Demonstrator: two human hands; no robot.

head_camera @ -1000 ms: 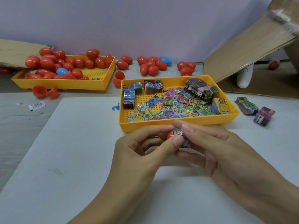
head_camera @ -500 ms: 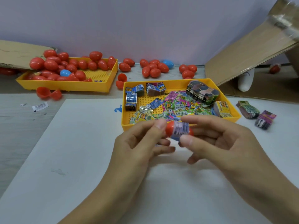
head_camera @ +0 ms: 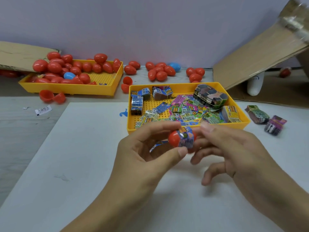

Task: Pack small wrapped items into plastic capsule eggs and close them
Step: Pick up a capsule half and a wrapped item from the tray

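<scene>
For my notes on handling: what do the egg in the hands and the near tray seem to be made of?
Egg: looks like smooth glossy red plastic; it shows bright highlights.
Tray: likely rigid yellow plastic, duller, with a moulded grid of studs or holes on its floor.

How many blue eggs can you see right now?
2. One blue egg lies among the red eggs in the left tray; the other sits on the table by the wall. More may be hidden.

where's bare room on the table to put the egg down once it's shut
Bare white sheet lies left of the left hand, below the tray of red eggs. More lies right of the right hand, below the two bundles. Crowded: the tray of wrapped items just beyond the egg, and loose eggs along the wall.
</scene>
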